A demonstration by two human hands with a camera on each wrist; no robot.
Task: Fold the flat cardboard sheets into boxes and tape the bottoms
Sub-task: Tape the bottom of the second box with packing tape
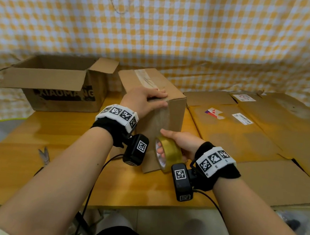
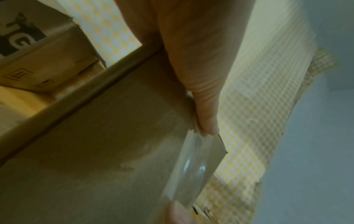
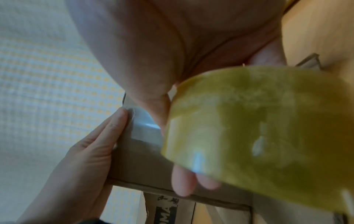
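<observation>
While your left hand (image 1: 146, 100) presses flat fingers on the top edge of the brown cardboard box (image 1: 173, 107), keep your right hand (image 1: 181, 142), hooked through the yellowish tape roll (image 1: 167, 154), pulling the clear strip (image 1: 162, 118) taut below.

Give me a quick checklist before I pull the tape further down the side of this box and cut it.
1. Left hand pressing the tape strip at the top edge of the box: ok.
2. Right hand gripping the tape roll, fingers through its core: ok.
3. Strip running down the near side face of the box: ok.
4. Strip free of wrinkles: cannot tell, pictures are blurred.
5. Scissors to hand: not ok, they lie on the table off to the left, and both hands are busy.
6. Box standing steady on the table: ok.
</observation>
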